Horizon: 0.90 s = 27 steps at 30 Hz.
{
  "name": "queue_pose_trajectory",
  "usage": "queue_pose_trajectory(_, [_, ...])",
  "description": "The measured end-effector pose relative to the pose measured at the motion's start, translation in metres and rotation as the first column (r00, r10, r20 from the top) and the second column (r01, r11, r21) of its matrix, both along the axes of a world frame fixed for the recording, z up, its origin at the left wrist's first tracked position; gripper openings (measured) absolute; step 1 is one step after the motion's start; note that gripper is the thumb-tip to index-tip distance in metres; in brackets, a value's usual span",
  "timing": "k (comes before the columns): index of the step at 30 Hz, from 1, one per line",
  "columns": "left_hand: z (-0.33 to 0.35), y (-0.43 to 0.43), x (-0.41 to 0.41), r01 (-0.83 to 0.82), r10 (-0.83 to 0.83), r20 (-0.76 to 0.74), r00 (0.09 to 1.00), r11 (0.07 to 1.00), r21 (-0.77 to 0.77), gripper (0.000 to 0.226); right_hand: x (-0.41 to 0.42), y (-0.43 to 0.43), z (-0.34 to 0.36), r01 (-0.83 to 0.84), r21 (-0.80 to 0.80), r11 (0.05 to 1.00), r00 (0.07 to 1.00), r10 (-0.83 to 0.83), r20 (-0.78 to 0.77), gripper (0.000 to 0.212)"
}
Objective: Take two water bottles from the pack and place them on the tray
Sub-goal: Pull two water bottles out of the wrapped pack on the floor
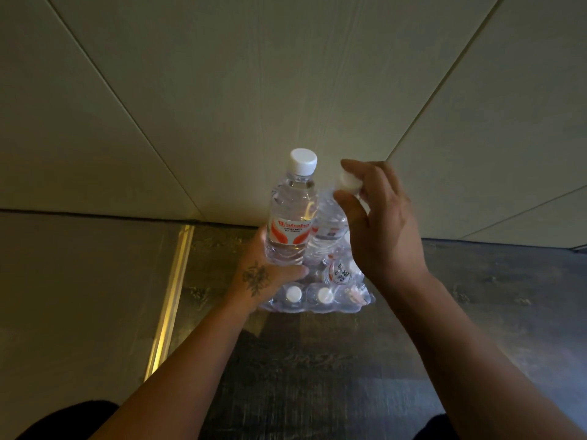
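Observation:
A plastic-wrapped pack of water bottles [320, 296] lies on the dark floor by the wall, white caps showing through the film. My left hand [266, 274] holds one clear bottle [292, 217] upright by its lower body, above the pack; it has a white cap and a red-and-white label. Just to the right, my right hand [381, 217] grips a second bottle [327, 227] by its white cap, its base still down among the pack's bottles. No tray is in view.
A pale panelled wall [286, 90] rises directly behind the pack. A brass-coloured strip [171, 296] divides the dark wood-look floor [317, 376] from a lighter surface on the left. Dark clothing shows at the bottom corners.

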<state>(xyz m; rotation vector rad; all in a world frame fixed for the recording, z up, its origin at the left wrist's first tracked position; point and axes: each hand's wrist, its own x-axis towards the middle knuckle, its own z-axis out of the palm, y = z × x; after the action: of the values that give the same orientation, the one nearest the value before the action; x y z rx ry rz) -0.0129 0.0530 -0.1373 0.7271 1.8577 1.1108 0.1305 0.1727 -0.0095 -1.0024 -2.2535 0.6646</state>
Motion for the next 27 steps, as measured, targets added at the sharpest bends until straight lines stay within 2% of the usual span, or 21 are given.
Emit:
queue_pose_trajectory(4, [0.002, 0.006, 0.001, 0.028, -0.028, -0.017, 0.999, 1.000, 0.013, 0.064, 0.001, 0.002, -0.003, -0.025, 0.049, 0.999, 1.000, 0.024, 0.016, 0.037])
queue_pose_trajectory(8, [0.004, 0.012, 0.001, 0.022, -0.022, 0.007, 1.000, 0.999, 0.040, 0.068, 0.003, 0.008, -0.011, -0.024, 0.086, 0.996, 1.000, 0.026, -0.016, 0.035])
queue_pose_trajectory(16, [0.003, 0.021, 0.001, 0.012, -0.012, -0.009, 1.000, 0.999, 0.037, 0.078, 0.005, 0.023, -0.029, -0.117, 0.036, 0.992, 0.991, 0.119, -0.060, 0.040])
queue_pose_trajectory(19, [0.003, 0.022, 0.000, -0.002, 0.003, -0.012, 1.000, 0.999, 0.042, 0.079, 0.006, 0.026, -0.041, -0.151, -0.095, 0.984, 0.988, 0.146, -0.057, 0.042])
queue_pose_trajectory(21, [0.004, 0.021, -0.001, -0.001, 0.001, 0.012, 1.000, 0.999, 0.047, 0.080, 0.006, 0.027, -0.051, -0.161, -0.281, 0.946, 0.987, 0.158, -0.035, 0.051])
queue_pose_trajectory(24, [0.005, 0.020, -0.001, 0.004, -0.005, 0.019, 1.000, 0.999, 0.046, 0.076, 0.003, 0.025, -0.063, -0.238, -0.574, 0.783, 0.971, 0.177, -0.160, 0.063])
queue_pose_trajectory(27, [0.009, 0.021, -0.002, -0.041, 0.039, 0.039, 0.998, 0.998, 0.042, 0.072, 0.002, 0.028, -0.070, -0.344, -0.650, 0.678, 0.937, 0.201, -0.285, 0.066])
